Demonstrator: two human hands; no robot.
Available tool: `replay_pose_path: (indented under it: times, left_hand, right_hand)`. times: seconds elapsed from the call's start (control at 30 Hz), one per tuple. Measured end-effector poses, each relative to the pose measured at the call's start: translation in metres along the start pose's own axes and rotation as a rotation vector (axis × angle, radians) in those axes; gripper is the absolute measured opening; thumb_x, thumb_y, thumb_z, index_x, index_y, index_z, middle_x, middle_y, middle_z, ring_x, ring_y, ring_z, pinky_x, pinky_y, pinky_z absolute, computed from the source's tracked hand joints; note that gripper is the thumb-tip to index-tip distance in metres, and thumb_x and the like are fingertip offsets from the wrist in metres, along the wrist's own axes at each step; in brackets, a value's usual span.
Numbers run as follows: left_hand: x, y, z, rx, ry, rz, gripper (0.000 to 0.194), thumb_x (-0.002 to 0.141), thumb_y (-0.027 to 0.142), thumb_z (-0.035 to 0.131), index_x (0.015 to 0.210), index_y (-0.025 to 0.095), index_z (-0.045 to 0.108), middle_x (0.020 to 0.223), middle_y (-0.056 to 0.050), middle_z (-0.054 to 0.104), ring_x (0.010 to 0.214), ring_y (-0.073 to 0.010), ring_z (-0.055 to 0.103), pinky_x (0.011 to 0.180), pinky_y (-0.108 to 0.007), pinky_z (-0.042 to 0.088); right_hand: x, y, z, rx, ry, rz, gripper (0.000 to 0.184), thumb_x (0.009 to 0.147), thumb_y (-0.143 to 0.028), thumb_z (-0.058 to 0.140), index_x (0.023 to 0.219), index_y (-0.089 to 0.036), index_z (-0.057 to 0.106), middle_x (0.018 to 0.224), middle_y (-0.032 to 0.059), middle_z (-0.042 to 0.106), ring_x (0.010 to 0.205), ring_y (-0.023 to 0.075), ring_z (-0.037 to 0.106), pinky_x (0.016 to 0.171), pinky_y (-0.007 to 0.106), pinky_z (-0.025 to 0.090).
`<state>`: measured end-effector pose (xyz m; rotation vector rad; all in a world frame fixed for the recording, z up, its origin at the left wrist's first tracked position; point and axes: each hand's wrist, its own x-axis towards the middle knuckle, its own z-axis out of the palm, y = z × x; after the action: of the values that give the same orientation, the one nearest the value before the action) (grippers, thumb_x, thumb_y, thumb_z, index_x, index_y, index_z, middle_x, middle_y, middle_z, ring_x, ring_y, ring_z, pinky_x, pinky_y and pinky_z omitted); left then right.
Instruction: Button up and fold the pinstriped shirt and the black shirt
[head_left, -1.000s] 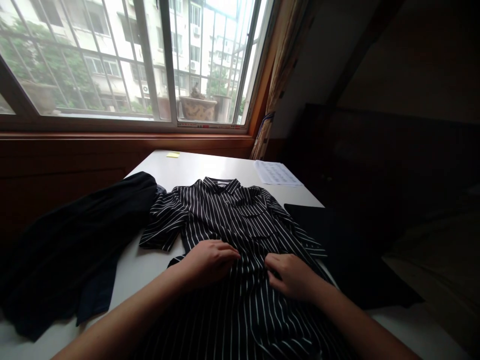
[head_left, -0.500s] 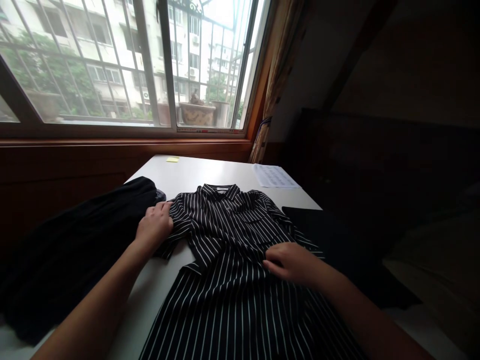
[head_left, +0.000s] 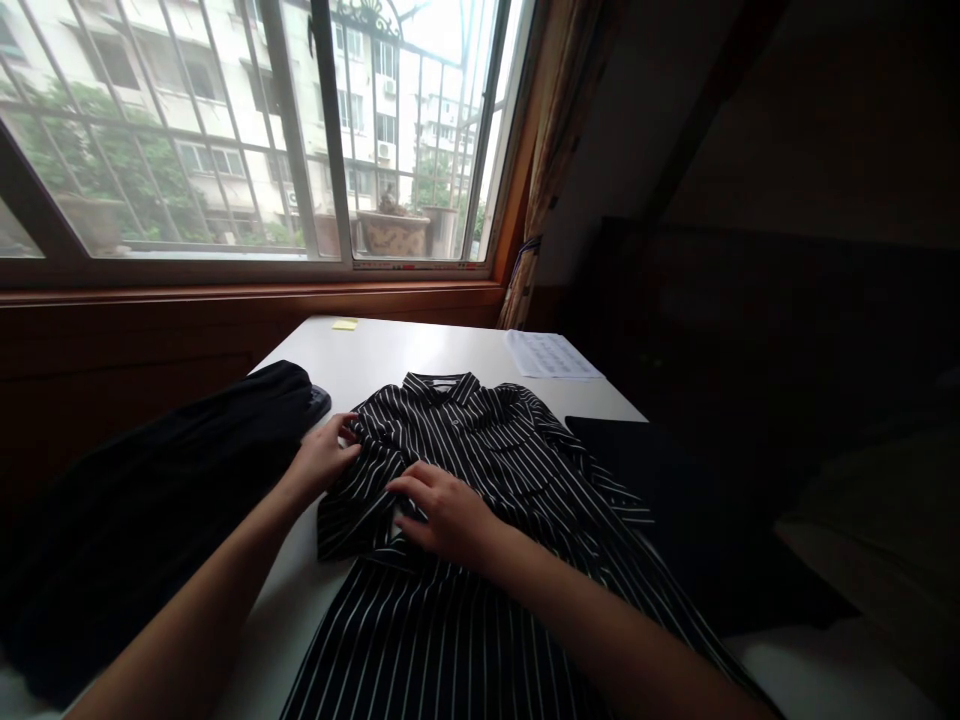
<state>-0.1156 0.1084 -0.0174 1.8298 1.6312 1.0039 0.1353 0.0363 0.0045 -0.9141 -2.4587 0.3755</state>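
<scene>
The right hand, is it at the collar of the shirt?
No, the right hand is by a sleeve of the shirt, while the collar lies farther off, toward the window.

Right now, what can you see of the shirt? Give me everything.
The shirt is black with thin white stripes, of thin-looking cloth, short-sleeved. It lies front up on the white table, its collar towards the window, with a pale label inside. It is creased around the middle, and its lower end runs out of view. The left hand is at the left shoulder; the right hand is beside that sleeve. Whether either grips is unclear.
</scene>
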Motion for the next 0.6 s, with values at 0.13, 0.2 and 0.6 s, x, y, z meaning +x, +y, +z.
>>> replay_pose_path:
  times: [0.13,0.2,0.6]
  left_hand:
    - [-0.005,0.018,0.008,-0.449,-0.047,-0.051,0.055,0.075,0.04,0.073,0.125,0.02,0.059,0.101,-0.005,0.065,0.078,-0.0194,0.066,0.062,-0.027,0.05]
    - [-0.008,0.025,0.012,-0.621,-0.062,-0.084,0.056,0.075,0.039,0.076,0.124,0.019,0.058,0.103,-0.006,0.065,0.078,-0.0177,0.067,0.067,-0.028,0.052]
    - [-0.002,0.01,0.017,-0.584,0.286,-0.077,0.039,0.081,0.038,0.066,0.113,0.016,0.06,0.107,-0.008,0.068,0.097,-0.0232,0.067,0.086,-0.036,0.053]
  right_hand:
    - [0.015,0.002,0.021,-0.011,0.045,0.072,0.067,0.081,-0.028,0.077,0.141,-0.028,0.047,0.139,0.0088,0.051,0.12,0.0258,0.057,0.093,0.039,0.054]
    - [0.021,0.005,0.026,-0.014,0.044,0.11,0.05,0.085,-0.028,0.073,0.132,-0.027,0.055,0.129,0.0075,0.058,0.11,0.0246,0.062,0.088,0.037,0.054]
    - [0.011,0.042,0.024,0.187,0.224,0.079,0.021,0.092,-0.035,0.066,0.111,-0.025,0.067,0.11,0.0056,0.067,0.094,0.019,0.064,0.085,0.033,0.052]
